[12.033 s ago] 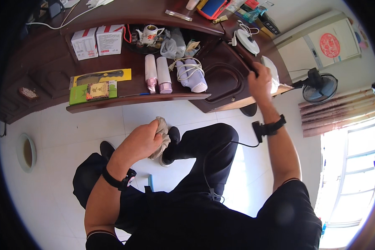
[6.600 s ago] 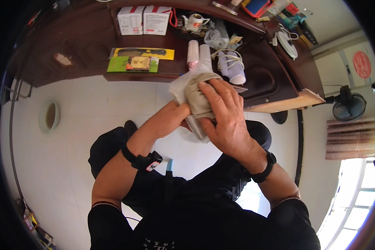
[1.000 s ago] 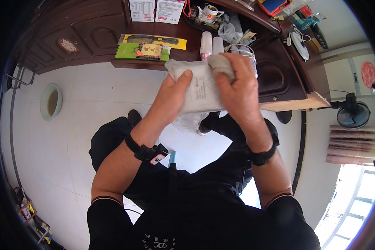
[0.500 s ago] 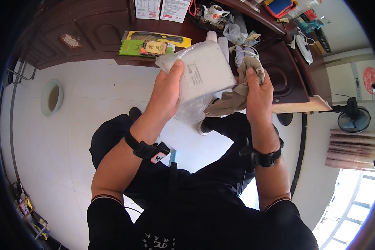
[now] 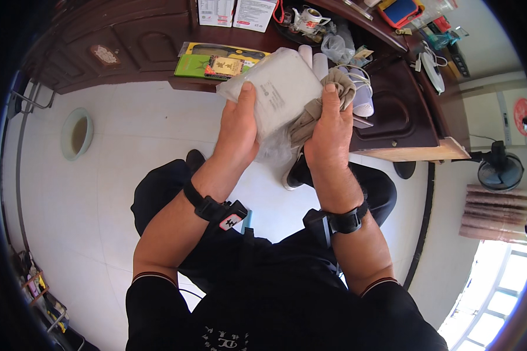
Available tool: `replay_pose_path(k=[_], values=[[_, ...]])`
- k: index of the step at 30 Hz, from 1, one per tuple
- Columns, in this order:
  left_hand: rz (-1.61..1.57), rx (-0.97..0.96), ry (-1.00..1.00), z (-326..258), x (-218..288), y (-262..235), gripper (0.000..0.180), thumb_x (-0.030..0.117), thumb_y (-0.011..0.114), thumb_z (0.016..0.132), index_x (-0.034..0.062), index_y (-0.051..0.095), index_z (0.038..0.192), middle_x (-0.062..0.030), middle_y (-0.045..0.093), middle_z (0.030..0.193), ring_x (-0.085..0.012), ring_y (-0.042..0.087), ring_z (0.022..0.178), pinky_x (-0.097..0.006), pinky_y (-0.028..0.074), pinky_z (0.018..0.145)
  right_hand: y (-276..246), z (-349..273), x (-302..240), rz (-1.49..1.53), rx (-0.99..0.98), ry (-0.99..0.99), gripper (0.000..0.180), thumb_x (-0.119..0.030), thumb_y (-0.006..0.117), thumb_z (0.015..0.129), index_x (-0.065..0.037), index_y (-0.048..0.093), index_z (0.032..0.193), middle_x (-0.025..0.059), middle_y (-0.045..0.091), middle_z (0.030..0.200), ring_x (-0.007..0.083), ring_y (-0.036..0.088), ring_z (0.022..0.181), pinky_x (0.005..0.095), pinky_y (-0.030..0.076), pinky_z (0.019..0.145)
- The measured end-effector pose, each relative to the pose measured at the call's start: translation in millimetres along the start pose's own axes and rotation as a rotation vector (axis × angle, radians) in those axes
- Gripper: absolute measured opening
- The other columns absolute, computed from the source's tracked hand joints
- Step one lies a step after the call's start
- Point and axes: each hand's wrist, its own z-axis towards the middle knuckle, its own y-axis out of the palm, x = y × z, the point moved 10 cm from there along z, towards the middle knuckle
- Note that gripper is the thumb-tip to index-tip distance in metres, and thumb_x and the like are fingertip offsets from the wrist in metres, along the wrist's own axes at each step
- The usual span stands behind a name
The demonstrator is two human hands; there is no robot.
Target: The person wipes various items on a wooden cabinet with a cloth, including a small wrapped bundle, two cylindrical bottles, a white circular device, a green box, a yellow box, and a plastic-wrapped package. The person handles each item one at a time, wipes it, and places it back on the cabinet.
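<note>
A white, squarish flat box (image 5: 284, 88) in a clear plastic bag is up in front of me, with small print on its face. My left hand (image 5: 240, 120) grips its left edge, thumb on top. Loose plastic (image 5: 273, 149) hangs below the box. Bunched in my right hand (image 5: 332, 126) is a grey-brown cloth (image 5: 341, 88), my thumb pressing on it. The cloth lies against the box's right side, and part of it dangles underneath. The fingers under the box and behind the cloth are hidden.
A dark wooden cabinet (image 5: 140, 41) stands ahead. On it are a green box (image 5: 193, 65), a packaged comb (image 5: 222, 51), white rolls (image 5: 320, 65), cartons (image 5: 255, 13) and a teapot (image 5: 308, 21). A basin of murky water (image 5: 77, 134) sits on the left floor. A fan (image 5: 500, 171) is at right.
My right hand has moved left with the cloth, bringing it up against the box's right side. The left hand still holds the box. The view has shifted slightly.
</note>
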Motion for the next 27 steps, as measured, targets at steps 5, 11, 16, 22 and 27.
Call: replay_pose_path(k=[5,11,16,22,27], values=[[-0.031,0.115,0.019,4.7,4.9,-14.4,0.055,0.039,0.049,0.117,-0.0026,0.049,0.153,-0.0166,0.064,0.144,-0.0254,0.065,0.13,-0.041,0.052,0.111,7.0,-15.6,25.2,0.071,0.049,0.082,0.056,-0.035,0.062,0.112,-0.004,0.045,0.155,0.009,0.059,0.145,0.0181,0.057,0.124,0.0347,0.05,0.104],[-0.056,0.101,0.001,2.9,4.2,-11.8,0.055,0.04,0.05,0.117,-0.0033,0.051,0.15,-0.0161,0.066,0.141,-0.0247,0.066,0.126,-0.041,0.054,0.108,24.8,-47.1,47.8,-0.041,-0.114,0.095,0.058,-0.038,0.056,0.114,0.003,0.048,0.154,0.0129,0.06,0.148,0.0209,0.059,0.131,0.0357,0.047,0.111],[0.045,0.053,0.052,4.4,18.6,-12.4,0.057,0.043,0.053,0.115,-0.0035,0.053,0.148,-0.0153,0.068,0.138,-0.0238,0.069,0.122,-0.04,0.055,0.106,25.7,-63.5,40.7,-0.183,-0.212,0.086,0.053,-0.033,0.057,0.114,0.002,0.049,0.152,0.0093,0.062,0.141,0.0155,0.057,0.125,0.033,0.045,0.109],[0.142,0.166,0.26,22.6,111.7,-43.9,0.06,0.045,0.058,0.112,0.0017,0.053,0.152,-0.0142,0.068,0.14,-0.0254,0.07,0.123,-0.043,0.056,0.105,15.9,-53.8,35.4,-0.154,-0.377,0.356,0.044,-0.035,0.064,0.11,0.0,0.06,0.137,0.0095,0.071,0.115,0.0158,0.067,0.095,0.033,0.059,0.083],[0.046,0.386,0.575,15.4,240.2,-97.6,0.054,0.04,0.045,0.117,0.0026,0.052,0.155,-0.0152,0.065,0.145,-0.0323,0.068,0.127,-0.051,0.058,0.105,-11.8,-53.5,38.4,-0.305,-0.436,0.465,0.038,-0.032,0.064,0.109,-0.001,0.064,0.132,0.0075,0.073,0.103,0.0117,0.066,0.085,0.0295,0.059,0.077]])
